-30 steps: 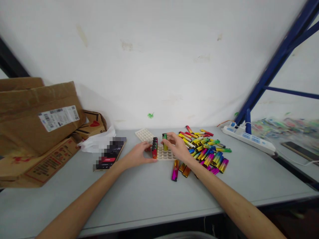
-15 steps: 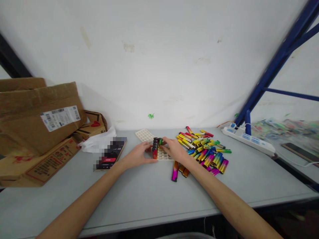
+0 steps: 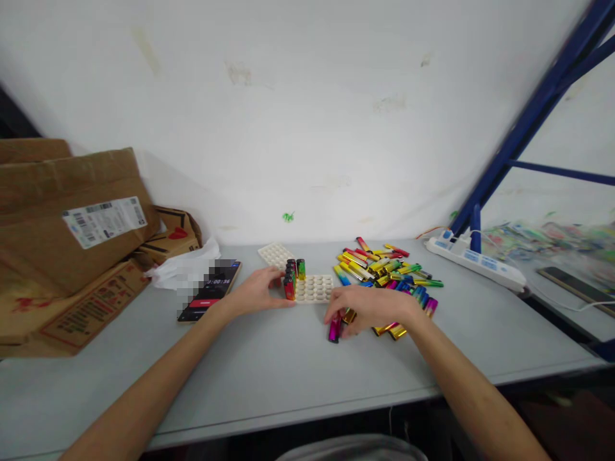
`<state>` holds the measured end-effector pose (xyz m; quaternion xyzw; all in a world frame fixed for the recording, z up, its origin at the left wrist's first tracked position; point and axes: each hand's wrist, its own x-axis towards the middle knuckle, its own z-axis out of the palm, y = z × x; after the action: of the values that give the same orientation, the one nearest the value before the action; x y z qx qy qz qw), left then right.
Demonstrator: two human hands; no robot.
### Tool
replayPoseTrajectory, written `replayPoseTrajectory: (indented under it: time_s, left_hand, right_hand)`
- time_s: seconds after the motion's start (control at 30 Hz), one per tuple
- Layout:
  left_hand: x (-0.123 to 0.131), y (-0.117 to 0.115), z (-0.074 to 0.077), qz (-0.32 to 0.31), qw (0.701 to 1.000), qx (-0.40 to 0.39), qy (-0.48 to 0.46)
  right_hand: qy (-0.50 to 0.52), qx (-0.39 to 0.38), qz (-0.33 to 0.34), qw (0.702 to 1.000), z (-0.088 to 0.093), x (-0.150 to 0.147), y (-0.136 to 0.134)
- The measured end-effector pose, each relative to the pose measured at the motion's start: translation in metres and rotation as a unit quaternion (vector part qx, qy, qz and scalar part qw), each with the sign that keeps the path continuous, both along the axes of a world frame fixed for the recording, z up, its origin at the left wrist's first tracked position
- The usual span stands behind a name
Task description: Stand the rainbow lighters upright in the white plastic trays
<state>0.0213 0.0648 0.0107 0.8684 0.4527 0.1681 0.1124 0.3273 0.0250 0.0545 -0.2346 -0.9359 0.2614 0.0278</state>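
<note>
A white tray [image 3: 314, 289] with rows of round holes lies in the middle of the table. A row of red lighters [image 3: 289, 288] with black tops stands upright along its left edge, and one green-and-yellow lighter [image 3: 301, 269] stands beside them at the back. My left hand [image 3: 257, 291] curls around that left end, thumb at the front corner and fingers behind the red lighters. To the right of the tray, my right hand [image 3: 368, 308] has its fingertips around a magenta lighter [image 3: 334, 329] lying on the table. Part of a heap of shiny coloured lighters [image 3: 379, 266] is hidden under this hand.
Behind the tray lies a second white holed tray [image 3: 276, 254]. At left are a phone [image 3: 214, 291] showing a timer, a white plastic bag [image 3: 180, 270] and cardboard boxes [image 3: 96, 250]. On the right sit a power strip [image 3: 480, 262] and another phone [image 3: 571, 288] with a cable.
My right hand has left the green lighter standing in the tray and moved right and toward me, onto the magenta lighter. My left hand keeps its place at the tray.
</note>
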Motion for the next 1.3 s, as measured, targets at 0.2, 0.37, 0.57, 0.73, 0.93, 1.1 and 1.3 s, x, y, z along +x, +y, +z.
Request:
replayPoseTrajectory:
  time_s: [0.2, 0.37, 0.57, 0.73, 0.93, 1.1, 1.3]
  left_hand:
    - [0.001, -0.002, 0.003, -0.001, 1.000, 0.003, -0.004]
    - [0.002, -0.004, 0.003, 0.001, 1.000, 0.000, -0.013]
    - [0.001, -0.005, 0.002, -0.003, 1.000, -0.009, -0.011]
    - [0.002, -0.006, 0.003, -0.004, 1.000, -0.015, -0.026]
    - [0.002, -0.005, 0.003, 0.003, 1.000, -0.009, -0.012]
    - [0.002, -0.005, 0.003, -0.006, 1.000, -0.006, -0.004]
    - [0.002, -0.005, 0.003, -0.004, 1.000, -0.014, -0.002]
  right_hand:
    - [0.026, 0.100, -0.021, 0.994, -0.008, -0.015, -0.005]
    - [0.184, 0.010, -0.106, 0.977, -0.015, -0.027, 0.000]
    - [0.340, -0.161, -0.182, 0.908, -0.015, -0.041, 0.001]
    - [0.394, -0.262, -0.202, 0.858, -0.016, -0.048, -0.001]
    - [0.383, -0.205, -0.255, 0.864, -0.025, -0.057, -0.003]
    - [0.318, 0.036, -0.329, 0.888, -0.029, -0.062, -0.003]
    - [0.315, 0.066, -0.364, 0.874, -0.027, -0.061, -0.001]
